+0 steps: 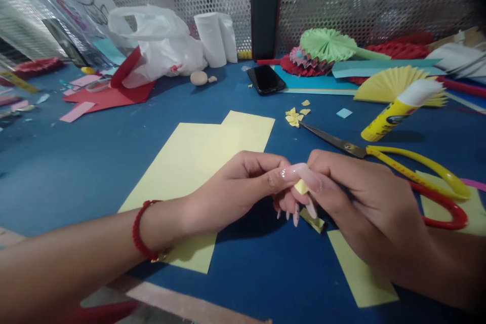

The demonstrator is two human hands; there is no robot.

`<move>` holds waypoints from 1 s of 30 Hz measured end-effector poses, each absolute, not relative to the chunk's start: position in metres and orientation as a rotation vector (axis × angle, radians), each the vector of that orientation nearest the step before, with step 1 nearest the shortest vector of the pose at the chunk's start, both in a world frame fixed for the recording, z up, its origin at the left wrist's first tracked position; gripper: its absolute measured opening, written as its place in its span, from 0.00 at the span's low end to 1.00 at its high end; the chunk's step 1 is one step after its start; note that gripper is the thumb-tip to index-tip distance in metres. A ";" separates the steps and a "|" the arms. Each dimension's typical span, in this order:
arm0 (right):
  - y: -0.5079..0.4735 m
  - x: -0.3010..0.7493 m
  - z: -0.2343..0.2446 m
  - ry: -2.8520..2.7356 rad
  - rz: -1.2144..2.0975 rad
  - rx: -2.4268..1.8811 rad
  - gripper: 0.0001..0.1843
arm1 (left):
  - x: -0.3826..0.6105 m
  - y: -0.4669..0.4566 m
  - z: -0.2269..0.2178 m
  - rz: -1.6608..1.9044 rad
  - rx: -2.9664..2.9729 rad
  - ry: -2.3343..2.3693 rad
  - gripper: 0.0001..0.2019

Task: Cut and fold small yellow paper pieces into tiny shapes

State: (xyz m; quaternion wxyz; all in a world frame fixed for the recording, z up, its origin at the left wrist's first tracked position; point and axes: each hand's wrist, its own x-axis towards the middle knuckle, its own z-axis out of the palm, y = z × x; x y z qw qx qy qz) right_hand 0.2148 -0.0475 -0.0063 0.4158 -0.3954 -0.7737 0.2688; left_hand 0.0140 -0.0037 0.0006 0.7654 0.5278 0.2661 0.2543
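My left hand (235, 187) and my right hand (364, 202) meet over the blue table (76, 162), fingers pinched together on a small folded piece of yellow paper (301, 187). Another small yellow scrap (313, 220) lies just under the hands. A large yellow sheet (201, 162) lies under my left hand. A yellow strip (360, 273) lies beneath my right wrist. My left wrist wears a red bracelet.
Scissors with yellow and red handles (417, 172) lie right of my hands, a glue stick (398, 111) beyond them. Yellow cut bits (294, 117), a black phone (266, 79), an upright phone (265, 23), paper fans (330, 45), a white plastic bag (159, 45) and red paper (110, 93) sit farther back.
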 end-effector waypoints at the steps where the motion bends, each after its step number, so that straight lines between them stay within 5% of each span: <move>1: -0.047 0.215 -0.006 -1.937 0.683 -0.989 0.21 | 0.014 -0.004 0.001 0.557 1.154 0.584 0.19; 6: -0.047 0.216 -0.005 -1.912 0.699 -0.965 0.19 | 0.012 -0.006 0.005 0.611 1.146 0.560 0.22; 15: -0.046 0.216 -0.007 -2.102 0.546 -0.937 0.21 | 0.010 -0.008 0.008 0.542 1.151 0.678 0.10; 30: -0.042 0.222 -0.004 -2.221 0.848 -0.718 0.24 | 0.005 -0.003 0.013 0.456 1.193 0.634 0.07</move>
